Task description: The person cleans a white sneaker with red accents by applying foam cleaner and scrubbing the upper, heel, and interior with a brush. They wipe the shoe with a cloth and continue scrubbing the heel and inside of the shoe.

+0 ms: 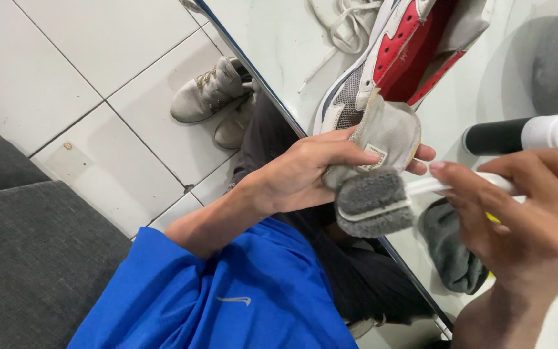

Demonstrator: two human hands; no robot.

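Item, sneaker [382, 71]: white, grey and red; it lay on the pale glass-edged table [279, 45], toe away from us, laces loose beyond it; our left hand [305, 171] was wrapped around its grey tongue [385, 136], thumb on top, fingertips showing past the far side.

Item, brush [372, 203]: grey bristle head on a white handle; our right hand [524, 213] gripped the handle, fingers closed over it; the head sat just under the tongue, touching or nearly so; we could not tell which.

Item, white bottle with black base [524, 134]: lying on the table behind the right hand.

Item, grey cloth [450, 249]: bunched beneath the brush.

Item, pair of beige shoes [217, 97]: on the white tiled floor [53, 71].
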